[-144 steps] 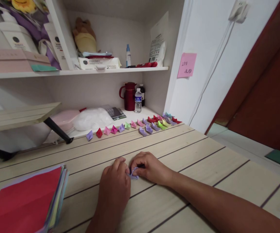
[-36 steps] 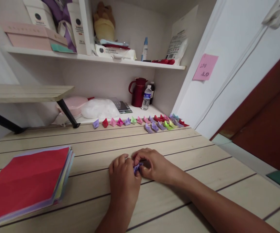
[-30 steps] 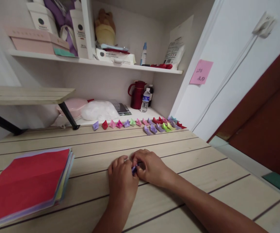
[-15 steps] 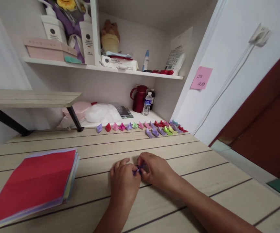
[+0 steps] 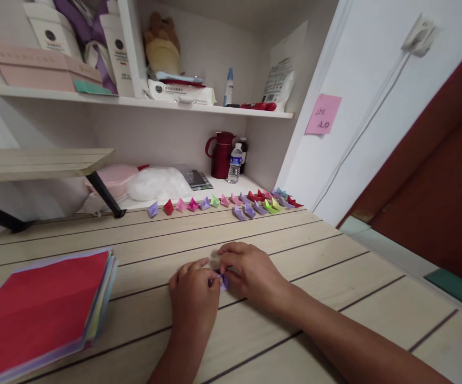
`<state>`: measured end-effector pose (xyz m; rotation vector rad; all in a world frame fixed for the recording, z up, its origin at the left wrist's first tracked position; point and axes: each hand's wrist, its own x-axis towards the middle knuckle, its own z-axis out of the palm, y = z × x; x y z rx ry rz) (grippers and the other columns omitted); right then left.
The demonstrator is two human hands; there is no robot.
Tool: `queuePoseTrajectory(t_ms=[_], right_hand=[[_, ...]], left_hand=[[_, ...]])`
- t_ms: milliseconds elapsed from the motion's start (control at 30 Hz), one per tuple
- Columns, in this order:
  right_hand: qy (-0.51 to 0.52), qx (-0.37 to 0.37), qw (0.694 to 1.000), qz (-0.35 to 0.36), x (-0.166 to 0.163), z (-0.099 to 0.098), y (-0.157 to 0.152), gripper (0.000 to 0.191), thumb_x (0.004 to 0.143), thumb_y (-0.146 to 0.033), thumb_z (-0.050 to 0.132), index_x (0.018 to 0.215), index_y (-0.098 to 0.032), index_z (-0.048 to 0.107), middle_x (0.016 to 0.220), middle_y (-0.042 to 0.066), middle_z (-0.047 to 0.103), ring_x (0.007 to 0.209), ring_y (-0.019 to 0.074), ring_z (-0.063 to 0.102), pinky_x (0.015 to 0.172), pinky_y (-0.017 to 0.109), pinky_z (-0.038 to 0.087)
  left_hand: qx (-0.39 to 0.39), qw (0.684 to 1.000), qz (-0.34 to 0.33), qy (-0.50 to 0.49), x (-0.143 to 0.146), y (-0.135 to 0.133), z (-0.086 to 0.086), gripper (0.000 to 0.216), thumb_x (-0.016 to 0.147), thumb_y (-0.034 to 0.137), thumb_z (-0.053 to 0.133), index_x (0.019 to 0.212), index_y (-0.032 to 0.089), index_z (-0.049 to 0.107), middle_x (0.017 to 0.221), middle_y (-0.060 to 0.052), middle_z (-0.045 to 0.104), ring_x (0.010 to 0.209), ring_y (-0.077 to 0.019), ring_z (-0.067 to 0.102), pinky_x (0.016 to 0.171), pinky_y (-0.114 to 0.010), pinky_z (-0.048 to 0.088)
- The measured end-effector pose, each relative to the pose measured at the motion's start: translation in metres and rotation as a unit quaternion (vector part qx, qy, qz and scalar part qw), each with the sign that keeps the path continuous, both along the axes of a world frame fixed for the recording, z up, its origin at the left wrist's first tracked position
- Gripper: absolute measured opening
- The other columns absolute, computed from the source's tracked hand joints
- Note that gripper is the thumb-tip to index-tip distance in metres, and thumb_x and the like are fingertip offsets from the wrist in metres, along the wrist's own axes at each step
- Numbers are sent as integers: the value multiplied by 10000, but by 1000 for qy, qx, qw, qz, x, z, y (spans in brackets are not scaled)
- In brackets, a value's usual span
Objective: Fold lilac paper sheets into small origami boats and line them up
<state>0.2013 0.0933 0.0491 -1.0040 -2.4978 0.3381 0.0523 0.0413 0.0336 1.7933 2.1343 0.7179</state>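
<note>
Between my hands, low over the striped wooden table, is a small folded piece of purple paper (image 5: pixel 224 282), largely covered by my fingers. My left hand (image 5: pixel 196 285) pinches its left side with thumb and forefinger. From the right, my right hand (image 5: pixel 249 269) closes its thumb and fingertips on the paper's upper right part. Farther back, a row of small folded paper boats (image 5: pixel 192 204) in pink, red, green and purple lines the table's rear edge, bunched more thickly toward the right.
A stack of coloured paper sheets (image 5: pixel 42 306), red on top, lies at the left. A raised wooden stand (image 5: pixel 42 162) with black legs is behind it. On the white ledge stand a dark red jug (image 5: pixel 222 154) and a water bottle (image 5: pixel 235 162).
The whole view has shifted, so things appear farther left. My right fingers have changed their hold slightly, and more of the purple paper shows between my hands.
</note>
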Motion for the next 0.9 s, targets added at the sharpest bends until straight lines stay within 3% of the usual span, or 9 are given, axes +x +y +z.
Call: queuePoseTrajectory(t_ms=[133,533,900], right_hand=[[32,4,999,6,-3,-8,2,145,746,-115,629,842,-212,675,1218,77,644,1107,252,595,944,354,444],[84,-21,996,-2,-6,-12,2,204,697,-36,590,796,-214,610,962,24,705,915,192,638,805,277,469],[87,-31,995,42,-2,-13,0,183,752,-42,647,777,-223,655,999,8,718,944,186,633,858,286,440]], left_hand=[[0,1000,-9,0,-1,-1,2,235,863,190,559,805,285,766,1241,-2,707,1236,-215,557,1065,-422,361],[5,999,-32,-17,-7,4,-9,347,884,242,428,828,318,762,1320,-15,663,1270,-252,536,1095,-510,316],[38,997,-21,-57,-9,8,-21,328,840,229,438,748,292,746,1264,-19,699,1236,-266,564,1090,-525,316]])
